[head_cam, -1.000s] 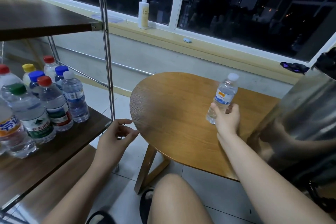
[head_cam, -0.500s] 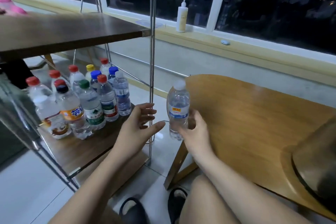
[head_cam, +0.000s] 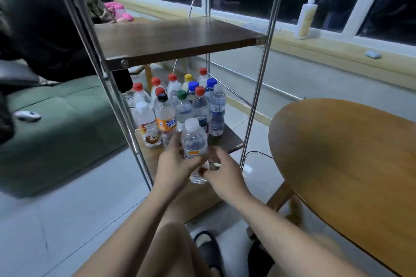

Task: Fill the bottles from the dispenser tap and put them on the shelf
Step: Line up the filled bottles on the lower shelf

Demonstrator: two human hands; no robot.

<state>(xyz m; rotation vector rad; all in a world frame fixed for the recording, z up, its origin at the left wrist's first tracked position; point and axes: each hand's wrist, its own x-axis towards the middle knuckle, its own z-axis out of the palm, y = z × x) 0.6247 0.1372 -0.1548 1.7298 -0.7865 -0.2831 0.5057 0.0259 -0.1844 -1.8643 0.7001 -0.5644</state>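
Beyond our hands stands a metal-framed rack with dark wooden boards [head_cam: 175, 38] on pale floor tiles [head_cam: 56, 220]; a round wooden table [head_cam: 337, 164] lies to the right of our right hand [head_cam: 225, 175], a green sofa [head_cam: 56, 123] to the left of our left hand [head_cam: 173, 164]. Between both hands — left fingers wrapped round its label, right fingers pinching its lower body — we hold a small clear plastic bottle [head_cam: 194, 141], white-capped and upright, over the lower board [head_cam: 227, 141]. Just behind it we count thirteen capped bottles [head_cam: 200, 108]: six red, two blue, two white, one yellow, one green, one black.
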